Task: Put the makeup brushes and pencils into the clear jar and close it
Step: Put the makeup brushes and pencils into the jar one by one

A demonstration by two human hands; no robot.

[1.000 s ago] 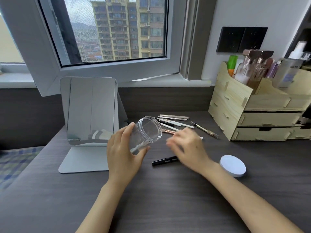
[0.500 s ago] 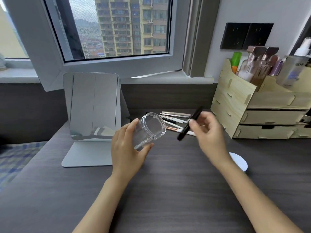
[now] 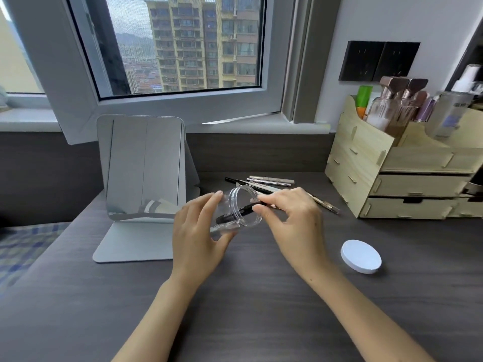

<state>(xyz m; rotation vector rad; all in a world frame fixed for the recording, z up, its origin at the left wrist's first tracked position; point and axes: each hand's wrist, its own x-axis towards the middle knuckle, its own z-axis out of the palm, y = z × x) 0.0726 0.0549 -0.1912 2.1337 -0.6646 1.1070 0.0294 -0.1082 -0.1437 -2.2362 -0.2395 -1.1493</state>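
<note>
Clearly I cradle the light, slick, rigid clear jar (image 3: 241, 209) tilted in my left hand (image 3: 198, 236) at twelve o'clock above the counter (image 3: 261, 296), right hand (image 3: 292, 218) pinching a stiff black pencil (image 3: 236, 214) by its tail, tip inside.

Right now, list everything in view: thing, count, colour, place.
clear jar: 1, transparent, tilted, held above desk centre
black pencil: 1, partly inside the jar mouth
loose pencils and brushes: several, black, silver and white, on desk behind the jar
lid: 1, white, flat on desk at right
mirror: 1, grey, standing at left
organiser: 1, pale wood, drawers, far right, bottles on top
desk: 1, dark wood grain
window: 1, open, behind
left hand: grip on the jar
right hand: grip on the black pencil
</note>
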